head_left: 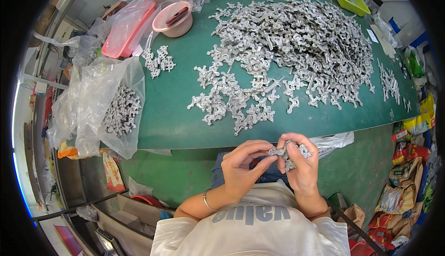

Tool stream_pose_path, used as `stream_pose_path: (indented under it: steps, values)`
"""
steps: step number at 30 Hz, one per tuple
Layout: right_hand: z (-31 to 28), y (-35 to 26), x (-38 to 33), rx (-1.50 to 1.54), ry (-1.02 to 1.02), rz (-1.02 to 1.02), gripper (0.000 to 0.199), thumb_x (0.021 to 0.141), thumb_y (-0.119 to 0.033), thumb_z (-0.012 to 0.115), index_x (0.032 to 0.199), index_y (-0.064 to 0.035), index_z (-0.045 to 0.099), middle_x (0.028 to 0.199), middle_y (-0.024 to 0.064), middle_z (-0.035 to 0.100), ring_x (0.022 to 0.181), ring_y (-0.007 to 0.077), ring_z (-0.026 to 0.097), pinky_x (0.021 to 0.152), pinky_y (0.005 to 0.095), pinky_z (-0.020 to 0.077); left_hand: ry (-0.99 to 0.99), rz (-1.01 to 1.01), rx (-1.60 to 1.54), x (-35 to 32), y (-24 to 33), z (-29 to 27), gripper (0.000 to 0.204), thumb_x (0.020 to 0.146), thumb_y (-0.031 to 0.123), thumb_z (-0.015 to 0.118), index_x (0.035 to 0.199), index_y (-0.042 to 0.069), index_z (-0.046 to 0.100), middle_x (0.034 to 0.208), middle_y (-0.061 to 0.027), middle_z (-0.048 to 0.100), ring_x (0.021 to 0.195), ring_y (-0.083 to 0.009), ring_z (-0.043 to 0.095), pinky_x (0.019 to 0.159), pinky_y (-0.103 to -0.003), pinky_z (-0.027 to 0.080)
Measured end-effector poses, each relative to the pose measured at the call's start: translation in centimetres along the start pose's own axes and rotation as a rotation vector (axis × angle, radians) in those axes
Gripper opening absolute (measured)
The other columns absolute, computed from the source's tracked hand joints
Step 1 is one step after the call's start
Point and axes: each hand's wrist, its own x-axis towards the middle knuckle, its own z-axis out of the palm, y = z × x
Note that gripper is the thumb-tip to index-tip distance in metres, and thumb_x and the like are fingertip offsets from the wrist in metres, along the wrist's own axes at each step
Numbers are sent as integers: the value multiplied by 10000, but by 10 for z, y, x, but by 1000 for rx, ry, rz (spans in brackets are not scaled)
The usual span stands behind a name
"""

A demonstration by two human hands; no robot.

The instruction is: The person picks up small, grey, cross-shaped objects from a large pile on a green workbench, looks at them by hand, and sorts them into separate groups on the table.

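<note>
In front of my chest, just off the near edge of the green table (171,131), both hands come together. My left hand (244,167) pinches the end of a small silver-grey metal casting (274,152) between thumb and fingertips. My right hand (302,165) is closed around several similar castings (291,162), its thumb across them; their lower parts are hidden in the palm. Beyond the hands, loose castings (222,96) lie scattered on the tabletop. Behind them rises a large heap of the same castings (306,38).
A clear plastic bag (95,101) of castings sits at the table's left. Beyond it are a small group of castings (159,61), a pink bowl (175,30) with a red-handled tool, and a pink tray (121,40). Thin metal strips (389,84) lie far right; a yellow-green basket (354,3) stands behind.
</note>
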Motion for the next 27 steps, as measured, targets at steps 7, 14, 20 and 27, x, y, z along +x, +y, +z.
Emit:
stream_pose_path:
  steps: [7,14,20,27]
  values:
    - [4,1,0,-36,58,-33,237,875,-110,493,1024,70,533,923,132,565,584,126,527,450,203,395,-5,133,104,0,-3,-1,250,704,-153,589,941,-78,557,932,-177,565,856,-217,574,751,-311,490]
    - [-4,-6,0,-78,17,31,297,904,-189,455,1020,75,528,862,141,583,531,111,504,421,184,363,30,382,200,2,-1,-2,242,667,-141,631,890,-59,581,903,-173,607,801,-236,602,666,-296,492]
    - [-3,-5,-2,-113,-18,-9,243,863,-118,511,1018,67,542,731,96,572,515,94,491,421,178,352,4,612,390,6,-7,-4,235,653,-141,635,863,-52,581,900,-188,607,826,-304,610,733,-361,505]
    - [-5,-9,-3,-144,-68,-38,257,814,-38,556,1050,65,551,748,69,539,537,81,483,432,182,346,-34,616,480,5,-8,-7,278,633,-161,624,854,-5,563,931,-168,586,815,-298,605,709,-350,496]
